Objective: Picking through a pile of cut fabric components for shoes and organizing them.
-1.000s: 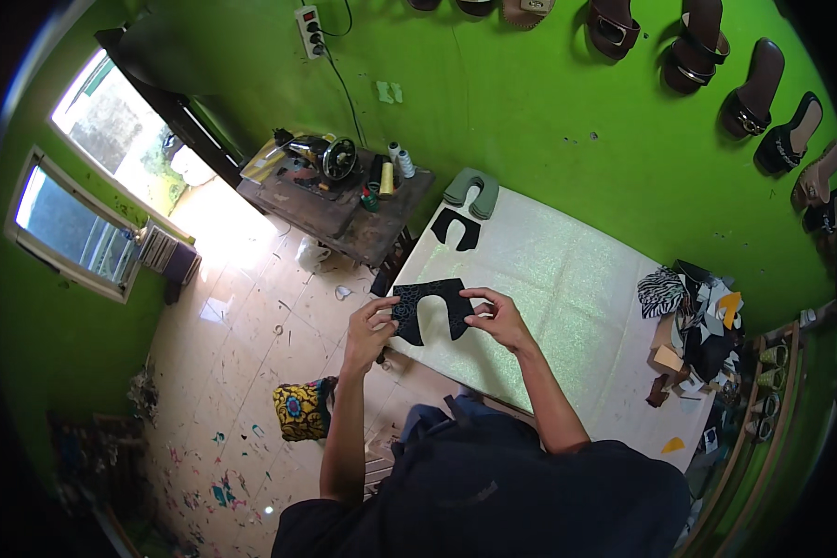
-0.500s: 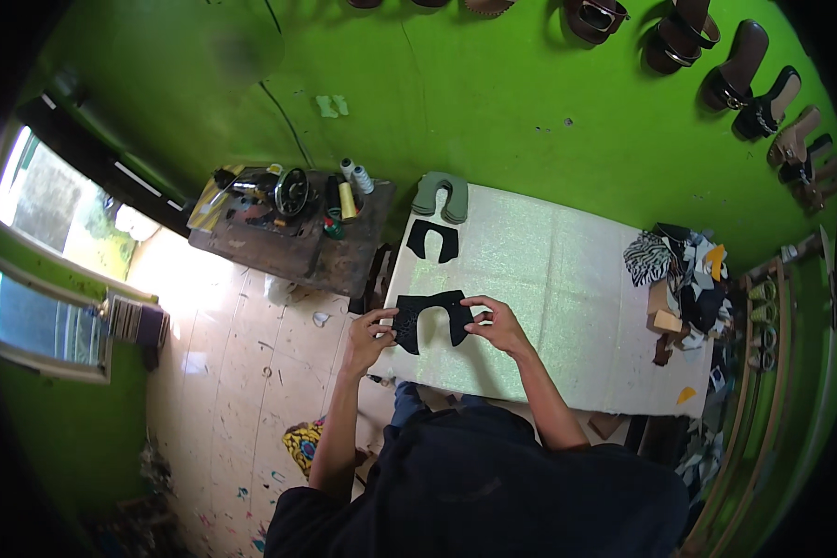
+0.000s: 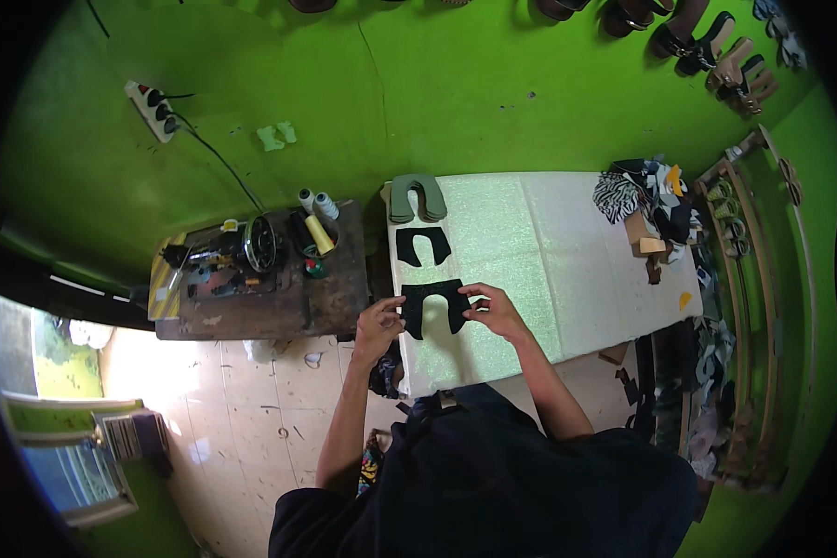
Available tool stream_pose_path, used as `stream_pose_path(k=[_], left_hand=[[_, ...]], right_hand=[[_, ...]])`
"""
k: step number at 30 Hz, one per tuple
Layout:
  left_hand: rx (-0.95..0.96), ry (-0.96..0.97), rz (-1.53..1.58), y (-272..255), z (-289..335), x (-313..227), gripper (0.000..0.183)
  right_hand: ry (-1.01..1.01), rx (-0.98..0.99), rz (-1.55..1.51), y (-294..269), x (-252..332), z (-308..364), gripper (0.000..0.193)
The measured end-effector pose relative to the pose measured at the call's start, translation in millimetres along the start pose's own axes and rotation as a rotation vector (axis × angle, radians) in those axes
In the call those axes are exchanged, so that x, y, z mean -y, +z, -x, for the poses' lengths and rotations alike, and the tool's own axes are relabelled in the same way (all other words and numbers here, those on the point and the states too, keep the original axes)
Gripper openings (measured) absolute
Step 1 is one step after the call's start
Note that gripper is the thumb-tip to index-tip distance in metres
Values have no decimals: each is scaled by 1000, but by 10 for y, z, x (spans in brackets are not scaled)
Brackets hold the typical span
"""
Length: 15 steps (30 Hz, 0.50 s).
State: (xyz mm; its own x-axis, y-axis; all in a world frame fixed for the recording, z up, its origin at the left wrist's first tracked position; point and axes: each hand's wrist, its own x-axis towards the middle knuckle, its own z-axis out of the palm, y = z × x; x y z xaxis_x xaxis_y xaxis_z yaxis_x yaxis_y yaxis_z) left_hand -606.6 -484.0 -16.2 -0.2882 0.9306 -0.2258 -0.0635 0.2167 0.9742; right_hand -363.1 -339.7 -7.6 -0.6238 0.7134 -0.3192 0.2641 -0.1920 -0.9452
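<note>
A black U-shaped piece of sheet material, a shoe-upper-like cutout (image 3: 433, 287), is held stretched out between my hands above the near left part of the table. My left hand (image 3: 378, 327) pinches its left edge. My right hand (image 3: 497, 312) pinches the right edge between thumb and fingers. Just beyond it, a second black cutout (image 3: 405, 247) of similar shape lies flat on the table. At the far left corner sits a stack of green U-shaped pieces (image 3: 403, 197).
The pale, shiny-covered table (image 3: 567, 270) carries a heap of scraps (image 3: 665, 200) at its right end. To the left stands a sewing machine (image 3: 237, 249) on a dark wooden table (image 3: 330, 302), with thread cones (image 3: 324, 206) beside it. A wooden rack (image 3: 763, 279) runs along the right.
My view has turned, so the room appears shifted. The held black cutout now looks more level and closer to the one lying flat; both hands keep their pinch on it.
</note>
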Motion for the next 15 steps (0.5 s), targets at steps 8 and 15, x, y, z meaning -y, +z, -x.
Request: stream_pose_path(k=[8, 15], left_hand=[[50, -16, -18, -213, -320, 138, 44], [-16, -69, -29, -298, -851, 479, 50]], right_hand=[[22, -58, 71, 162, -115, -242, 50], [-30, -89, 64, 81, -264, -773, 54]])
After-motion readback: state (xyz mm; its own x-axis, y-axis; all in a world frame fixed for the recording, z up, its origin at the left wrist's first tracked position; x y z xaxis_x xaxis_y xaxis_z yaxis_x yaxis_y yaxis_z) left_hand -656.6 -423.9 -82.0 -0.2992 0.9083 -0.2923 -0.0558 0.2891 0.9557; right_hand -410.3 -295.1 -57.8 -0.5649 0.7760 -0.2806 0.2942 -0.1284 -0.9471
